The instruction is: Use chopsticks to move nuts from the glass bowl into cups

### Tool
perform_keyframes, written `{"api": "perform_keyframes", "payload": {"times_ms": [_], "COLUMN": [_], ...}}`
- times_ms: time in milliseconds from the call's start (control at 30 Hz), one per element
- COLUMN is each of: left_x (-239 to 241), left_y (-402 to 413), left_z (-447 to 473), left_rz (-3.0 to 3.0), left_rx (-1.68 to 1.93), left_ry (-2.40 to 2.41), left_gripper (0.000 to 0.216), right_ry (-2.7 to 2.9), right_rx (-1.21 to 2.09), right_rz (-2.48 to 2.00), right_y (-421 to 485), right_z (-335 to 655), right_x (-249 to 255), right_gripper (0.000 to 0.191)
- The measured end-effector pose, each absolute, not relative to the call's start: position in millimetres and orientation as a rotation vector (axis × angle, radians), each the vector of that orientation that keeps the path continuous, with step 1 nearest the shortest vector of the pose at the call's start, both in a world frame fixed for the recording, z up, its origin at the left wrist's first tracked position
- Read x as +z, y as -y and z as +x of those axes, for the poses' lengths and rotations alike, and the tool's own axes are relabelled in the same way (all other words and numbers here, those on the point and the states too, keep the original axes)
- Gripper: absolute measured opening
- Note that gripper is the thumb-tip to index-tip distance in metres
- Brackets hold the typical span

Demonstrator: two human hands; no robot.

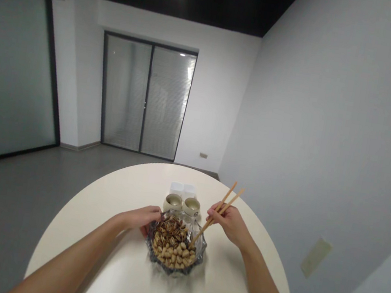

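A cut-glass bowl (199,255) sits on the round cream table (124,194). It holds dark striped sunflower seeds (171,229) at the back and pale pistachios (174,254) at the front. My left hand (145,218) rests against the bowl's left rim, fingers curled on it. My right hand (230,223) is closed on a pair of wooden chopsticks (221,207), whose tips reach down into the bowl at its right side.
Two small pale ceramic cups (182,205) stand just behind the bowl, with two small white containers (183,189) behind them. A white wall runs close along the table's right side. Grey floor and a glass sliding door lie beyond.
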State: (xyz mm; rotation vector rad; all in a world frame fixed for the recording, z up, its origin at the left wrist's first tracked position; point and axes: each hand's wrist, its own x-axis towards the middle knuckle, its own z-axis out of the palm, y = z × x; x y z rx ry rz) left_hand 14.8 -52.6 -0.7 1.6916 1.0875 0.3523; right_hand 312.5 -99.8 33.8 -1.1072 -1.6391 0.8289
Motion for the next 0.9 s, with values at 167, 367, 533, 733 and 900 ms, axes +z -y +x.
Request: {"api": "perform_keyframes", "payload": {"times_ms": [167, 367, 533, 733, 900], "left_x": [-0.9, 0.4, -0.1, 0.2, -0.5], "left_y": [51.7, 52.9, 52.3, 52.5, 51.8], "left_z": [14.5, 15.1, 14.5, 14.9, 15.8], "left_rz": [1.698, 1.707, 1.711, 1.691, 1.692], "left_rx": [0.352, 0.353, 0.359, 0.348, 0.346], "left_ry": [-1.086, -1.091, -1.087, -1.081, -1.089], "left_gripper": [0.041, 0.041, 0.041, 0.045, 0.044], "right_ry": [1.682, 1.704, 1.695, 1.638, 1.522], "right_rx": [0.861, 0.863, 0.829, 0.81, 0.797], "right_rz": [-1.098, -1.101, -1.109, -1.118, -1.098], "right_y": [101.2, 103.3, 104.6, 101.6, 97.5], "right_z": [311.5, 309.8, 308.4, 313.4, 316.3], "right_x": [31.2, 33.0, 35.5, 33.7, 32.7], "right_gripper": [0.036, 0.032, 0.034, 0.037, 0.04]}}
